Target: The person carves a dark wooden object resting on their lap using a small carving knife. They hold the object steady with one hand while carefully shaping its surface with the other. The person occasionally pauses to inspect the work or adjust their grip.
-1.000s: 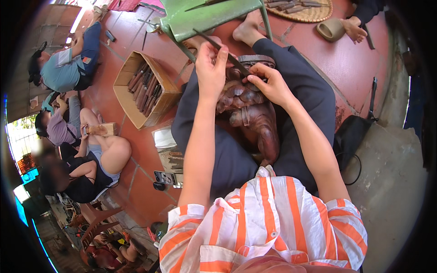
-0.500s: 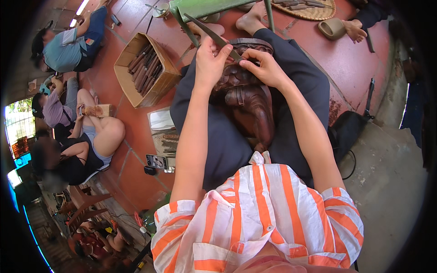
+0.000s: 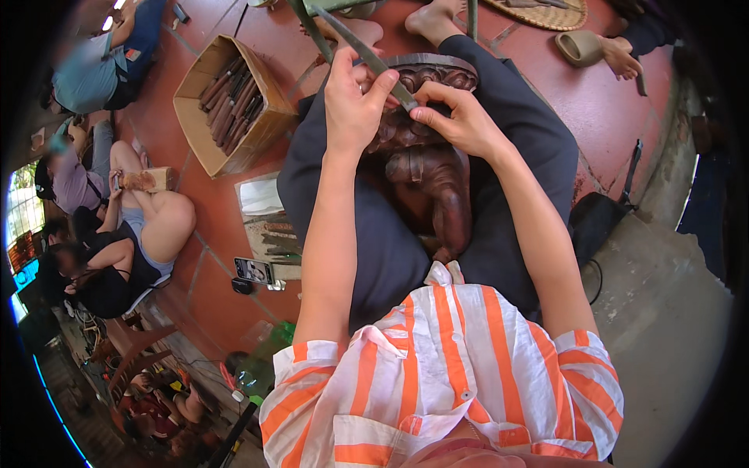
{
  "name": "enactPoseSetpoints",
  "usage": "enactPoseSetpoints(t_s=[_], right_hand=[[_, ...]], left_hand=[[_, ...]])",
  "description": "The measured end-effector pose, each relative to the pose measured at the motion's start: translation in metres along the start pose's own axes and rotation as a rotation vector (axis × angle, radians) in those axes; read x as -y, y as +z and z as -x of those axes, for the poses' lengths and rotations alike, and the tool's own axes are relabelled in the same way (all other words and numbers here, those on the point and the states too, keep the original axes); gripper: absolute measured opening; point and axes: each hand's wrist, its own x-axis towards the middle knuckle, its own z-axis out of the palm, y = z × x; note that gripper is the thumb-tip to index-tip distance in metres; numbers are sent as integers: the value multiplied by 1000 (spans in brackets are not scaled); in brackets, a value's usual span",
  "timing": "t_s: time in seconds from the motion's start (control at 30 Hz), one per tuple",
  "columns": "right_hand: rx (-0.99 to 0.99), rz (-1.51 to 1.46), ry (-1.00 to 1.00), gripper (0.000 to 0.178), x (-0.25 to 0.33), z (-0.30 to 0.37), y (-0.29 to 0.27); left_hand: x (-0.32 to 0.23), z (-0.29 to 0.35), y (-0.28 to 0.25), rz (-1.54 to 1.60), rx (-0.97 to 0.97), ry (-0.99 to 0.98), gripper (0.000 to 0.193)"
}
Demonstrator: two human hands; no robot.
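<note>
A long, flat grey metal file (image 3: 360, 48) slants across in front of me, its tapered far end pointing up and left. My left hand (image 3: 353, 101) is closed around its middle, thumb along the flat side. At its near end, my right hand (image 3: 456, 117) pinches the tip between thumb and fingers. Below the hands a dark brown carved wooden piece (image 3: 431, 175) rests between my legs, with a carved, rounded top and a curved leg-like part toward me. My hands hide some of its carving; whether the file touches the wood I cannot tell.
A cardboard box (image 3: 273, 129) of wooden-handled tools (image 3: 232, 105) stands left on the red tiles. Nearer lie more tools (image 3: 279, 238) and a phone (image 3: 254, 271). A green stool or bench (image 3: 310, 35) is ahead. Several people sit at left; a woven tray (image 3: 546, 15) lies far right.
The view has shifted slightly, so the box and people at left sit farther left. Both hands keep their hold on the file, which appears slightly steeper.
</note>
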Motion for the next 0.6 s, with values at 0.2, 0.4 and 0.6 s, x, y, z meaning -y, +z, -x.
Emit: enactPoseSetpoints(t_s=[0.2, 0.4, 0.6], right_hand=[[1, -25, -26, 23, -1, -4, 0], [-18, -42, 33, 23, 4, -6, 3], [-26, -24, -136, 24, -1, 0, 3]], left_hand=[[-6, -2, -2, 20, 16, -41, 33], [-8, 0, 1, -22, -35, 57, 33], [-8, 15, 2, 38, -23, 30, 34]])
